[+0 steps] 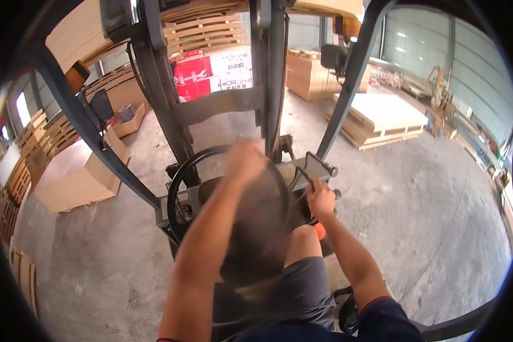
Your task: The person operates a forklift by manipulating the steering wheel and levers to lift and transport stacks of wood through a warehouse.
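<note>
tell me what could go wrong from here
The mast partly blocks the view ahead, so something behind it could be missed. The board stack stands ahead to the right; a wide swing might clip it. The left hand, blurred, is at the wheel while the right hand is off it, so steering control could slip.

Sheet stack [387,111]: right side, pale top; brown stack [310,77]: farther back; pale-topped block [77,185]: left side, on grey floor [404,211]; metal wall [476,80]: far right.

Steering wheel [173,199]: black, round-rimmed, ahead of lap. Lever [303,172]: thin, dark, bent, right of wheel.
</note>
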Demonstrator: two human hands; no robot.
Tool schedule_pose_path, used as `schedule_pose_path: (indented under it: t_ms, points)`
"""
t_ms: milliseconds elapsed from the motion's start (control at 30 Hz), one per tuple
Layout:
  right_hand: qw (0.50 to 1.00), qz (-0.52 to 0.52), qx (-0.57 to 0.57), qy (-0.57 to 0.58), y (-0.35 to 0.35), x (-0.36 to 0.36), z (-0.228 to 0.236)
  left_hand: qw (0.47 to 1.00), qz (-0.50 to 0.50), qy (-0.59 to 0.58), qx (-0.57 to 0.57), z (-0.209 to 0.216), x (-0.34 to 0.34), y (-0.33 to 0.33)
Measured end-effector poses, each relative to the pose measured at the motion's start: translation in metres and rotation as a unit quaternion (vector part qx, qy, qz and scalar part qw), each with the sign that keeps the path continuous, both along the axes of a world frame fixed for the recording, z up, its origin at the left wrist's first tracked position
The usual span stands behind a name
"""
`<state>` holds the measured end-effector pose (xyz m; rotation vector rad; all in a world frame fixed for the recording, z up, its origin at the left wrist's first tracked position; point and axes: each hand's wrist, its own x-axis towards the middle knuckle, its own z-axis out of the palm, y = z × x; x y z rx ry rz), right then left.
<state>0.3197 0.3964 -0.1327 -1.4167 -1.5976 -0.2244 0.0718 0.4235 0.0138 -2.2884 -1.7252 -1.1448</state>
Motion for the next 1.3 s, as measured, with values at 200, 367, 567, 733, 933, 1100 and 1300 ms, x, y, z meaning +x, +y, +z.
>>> schedule_pose_path:
  t_ms: [200, 367, 567, 733, 933, 1100, 1300]
  points:
    - [1.0, 0.012, -0.027, 0.001, 0.057, 0.009, -0.011, 0.98, -0.174, 0.098, 0.025, -0.09, 0.036, -0.081]
    - [1.0, 0.026, -0.009, -0.012, 0.114, -0.006, -0.016, 0.997, -0.046, -0.036, 0.051, -0.085, -0.099, -0.123]
    - [1.0, 0.017, 0.0, -0.016, 0.19, -0.016, -0.015, 0.979, 0.1, -0.083, 0.159, -0.045, -0.183, 0.029]
    - [0.999, 0.031, 0.027, -0.009, 0.249, -0.031, -0.012, 0.969, 0.207, 0.001, 0.133, -0.008, -0.18, 0.188]
    - [0.999, 0.029, 0.016, -0.02, 0.295, -0.045, 0.0, 0.99, 0.086, -0.02, 0.11, 0.004, -0.076, 0.3]
    - [0.999, 0.04, -0.001, -0.015, 0.342, -0.053, 0.0, 0.994, -0.057, -0.025, 0.092, -0.018, -0.008, 0.301]
    - [0.998, 0.039, -0.033, -0.022, 0.396, -0.07, 0.003, 0.993, -0.084, -0.019, 0.085, -0.04, -0.014, 0.332]
